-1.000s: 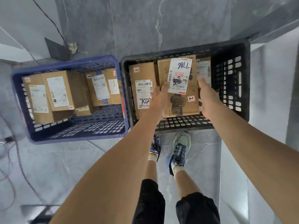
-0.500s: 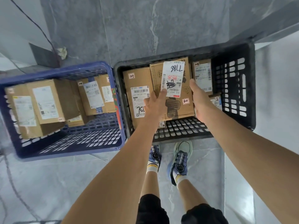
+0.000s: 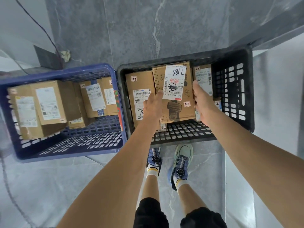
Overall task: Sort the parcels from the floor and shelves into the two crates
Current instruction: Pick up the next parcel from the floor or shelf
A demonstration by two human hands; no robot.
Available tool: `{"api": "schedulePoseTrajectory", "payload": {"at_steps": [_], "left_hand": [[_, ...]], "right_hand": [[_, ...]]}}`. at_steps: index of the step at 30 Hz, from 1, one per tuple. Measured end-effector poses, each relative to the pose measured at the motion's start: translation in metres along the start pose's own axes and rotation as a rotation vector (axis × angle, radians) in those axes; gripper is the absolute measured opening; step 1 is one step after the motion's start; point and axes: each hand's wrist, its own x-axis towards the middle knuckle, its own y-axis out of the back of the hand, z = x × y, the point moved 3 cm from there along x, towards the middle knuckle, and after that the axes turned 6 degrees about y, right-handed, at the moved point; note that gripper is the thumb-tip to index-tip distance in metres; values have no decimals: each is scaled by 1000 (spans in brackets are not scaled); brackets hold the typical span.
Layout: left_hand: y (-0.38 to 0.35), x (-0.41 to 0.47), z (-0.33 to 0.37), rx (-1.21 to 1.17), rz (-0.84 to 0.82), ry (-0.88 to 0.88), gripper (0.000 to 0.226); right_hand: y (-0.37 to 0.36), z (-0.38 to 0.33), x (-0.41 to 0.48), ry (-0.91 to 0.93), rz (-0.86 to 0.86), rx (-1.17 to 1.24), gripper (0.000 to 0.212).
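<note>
A cardboard parcel (image 3: 179, 106) with a white label marked 7786 hangs low inside the black crate (image 3: 236, 99). My left hand (image 3: 153, 106) grips its left side and my right hand (image 3: 203, 102) grips its right side. Other brown parcels stand beside it in the black crate: one (image 3: 139, 89) on the left, another (image 3: 203, 78) on the right. The blue crate (image 3: 65, 145) on the left holds several cardboard parcels (image 3: 47, 104), all pushed to its far side.
Both crates sit side by side on a grey marble floor (image 3: 164, 30). My feet (image 3: 181, 163) stand just in front of the black crate. A dark cable (image 3: 41, 28) runs over the floor at the upper left. A pale shelf board (image 3: 279, 112) lies to the right.
Both hands have lowered the labelled parcel a little further into the black crate. The view has drifted, so the crates sit lower and further right in the frame.
</note>
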Motion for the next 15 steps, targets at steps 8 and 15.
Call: {"api": "schedulePoseTrajectory", "payload": {"at_steps": [8, 15], "left_hand": [[36, -103, 66, -219, 3, -18, 71], [75, -270, 172, -280, -4, -292, 94]], "right_hand": [[13, -87, -99, 185, -36, 46, 70], [47, -208, -239, 467, -3, 149, 71]]}}
